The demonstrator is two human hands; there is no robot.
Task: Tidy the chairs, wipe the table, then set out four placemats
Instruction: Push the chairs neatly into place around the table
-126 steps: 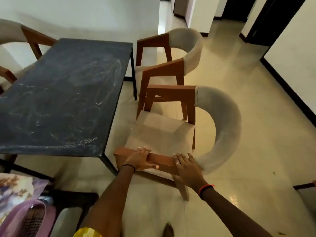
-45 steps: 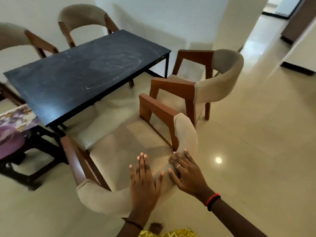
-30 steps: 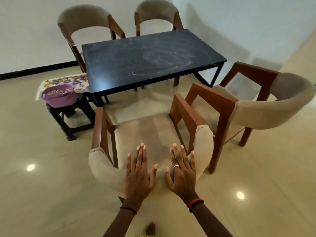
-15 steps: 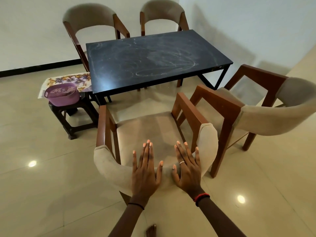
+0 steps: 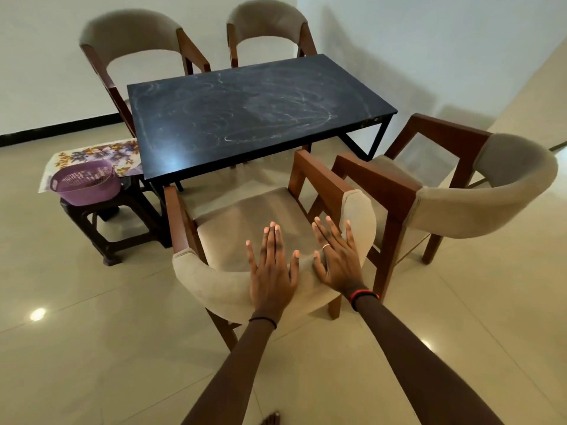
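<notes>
My left hand (image 5: 271, 273) lies flat on the padded backrest of the near chair (image 5: 233, 234), fingers straight and together, gripping nothing. My right hand (image 5: 336, 260) is just beside it on the same backrest, fingers spread, palm down, also open. The chair sits low centre of the frame, its seat facing the table (image 5: 251, 115), whose near edge stands just beyond the seat front. The dark tabletop shows pale smeared streaks. A second chair (image 5: 454, 194) stands at the right, angled, its arm close to my chair's arm; I can't tell if they touch. Two more chairs (image 5: 132, 35) are at the top of the frame behind the table. At the left a purple basket (image 5: 86, 182) sits on a floral cloth (image 5: 101, 151) over a dark stool (image 5: 122, 228).
</notes>
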